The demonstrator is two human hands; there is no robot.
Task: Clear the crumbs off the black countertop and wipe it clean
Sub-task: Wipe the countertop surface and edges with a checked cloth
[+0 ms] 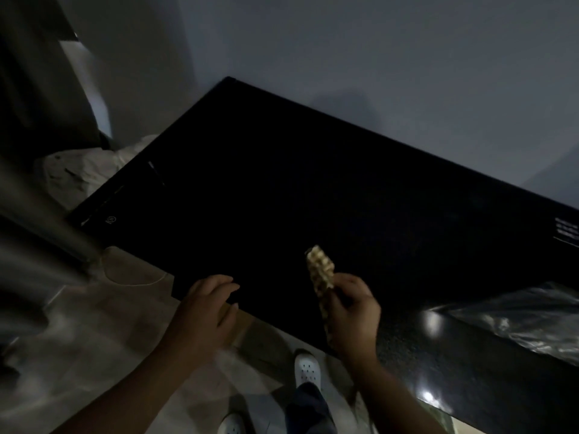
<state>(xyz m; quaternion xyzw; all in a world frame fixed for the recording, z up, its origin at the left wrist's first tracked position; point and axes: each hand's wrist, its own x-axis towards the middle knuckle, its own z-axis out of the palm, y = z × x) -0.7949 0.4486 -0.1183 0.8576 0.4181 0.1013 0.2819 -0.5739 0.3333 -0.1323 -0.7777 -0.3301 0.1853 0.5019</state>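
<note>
— What's around you?
— Pale floor [109, 324] under my white shoes [308, 368]. Then the black countertop [282, 189], running to a grey wall [376, 57]. It's dim.
— Your hands?
— My right hand [352, 311] grips a tan waffle cloth [321, 270] above the counter's near edge. My left hand [206, 311] is at that edge, fingers loose, holding nothing. A crinkled plastic bag [526, 317] lies to the right.

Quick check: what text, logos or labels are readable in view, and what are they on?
Round white mark, left front edge of the black countertop: too blurred to read.
White printed lines, its right edge: too small and blurred to read.
Patterned cloth in the right hand: no text visible.
</note>
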